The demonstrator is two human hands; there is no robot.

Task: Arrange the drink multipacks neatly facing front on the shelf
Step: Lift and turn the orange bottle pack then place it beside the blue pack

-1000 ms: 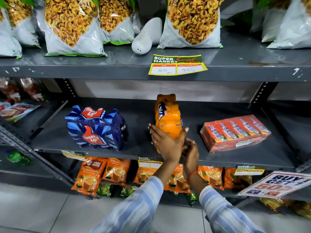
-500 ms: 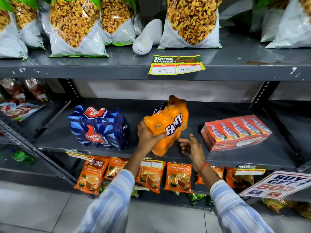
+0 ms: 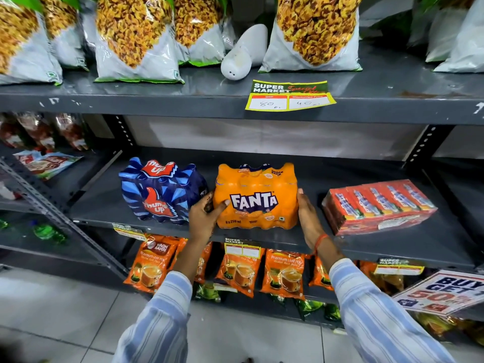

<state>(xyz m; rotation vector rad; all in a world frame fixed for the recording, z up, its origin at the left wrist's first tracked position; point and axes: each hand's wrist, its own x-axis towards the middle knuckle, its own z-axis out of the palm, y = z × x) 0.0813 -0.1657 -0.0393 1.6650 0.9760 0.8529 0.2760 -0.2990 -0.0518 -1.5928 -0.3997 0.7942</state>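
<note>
Far off to the left of my fingers, some flat snack packets (image 3: 45, 163) lie on a side shelf. Closer in, just left of my left hand (image 3: 203, 218), stands the blue Thums Up pack (image 3: 159, 191). It sits on the dark shelf (image 3: 392, 247) and its front looks a bit turned to the left. It is very near my left hand, but I cannot tell if they touch.

My left fingers (image 3: 222, 203) press on the left side of the orange Fanta pack (image 3: 256, 197), with my thumb on its front. The Fanta pack stands upright between my two hands, near the front edge of the shelf. Its big white name faces me. My right hand (image 3: 307, 216) is flat on the pack's right side, and my right fingers (image 3: 300, 192) point up along it. So both my hands are holding the Fanta pack from its sides.

To the right of my right fingers, a little way apart, lies a red carton pack (image 3: 379, 205). It lies flat and is turned at a slant.

Below my hands hang orange tea packets (image 3: 284, 273). Above my fingers, on the upper shelf, stand bags of yellow snacks (image 3: 133, 40), and a yellow price tag (image 3: 289, 95) hangs off its edge.
</note>
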